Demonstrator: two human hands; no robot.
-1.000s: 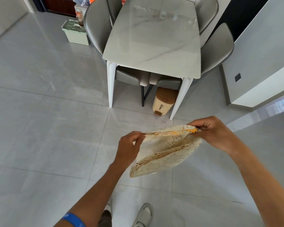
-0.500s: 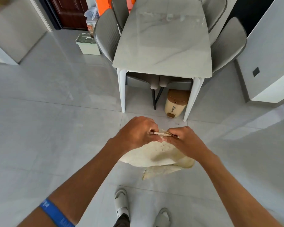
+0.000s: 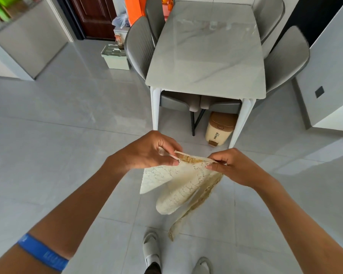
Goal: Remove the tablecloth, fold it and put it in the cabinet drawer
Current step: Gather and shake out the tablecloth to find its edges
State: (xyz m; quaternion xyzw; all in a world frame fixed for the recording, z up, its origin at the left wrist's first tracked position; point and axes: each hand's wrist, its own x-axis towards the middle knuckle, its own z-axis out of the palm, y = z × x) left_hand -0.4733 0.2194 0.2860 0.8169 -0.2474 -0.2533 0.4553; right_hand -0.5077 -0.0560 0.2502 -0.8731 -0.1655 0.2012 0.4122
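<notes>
Both grips, left hand (image 3: 147, 153) and right hand (image 3: 236, 167), pinched closed on tablecloth (image 3: 178, 184) top edge, hanging folded near bare desk (image 3: 208, 56), likely aligning corners for next fold.

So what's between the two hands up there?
Only the tablecloth's top edge, a short stretch pinched by the left hand and right hand. The rest hangs below. The head view shows it.
</notes>
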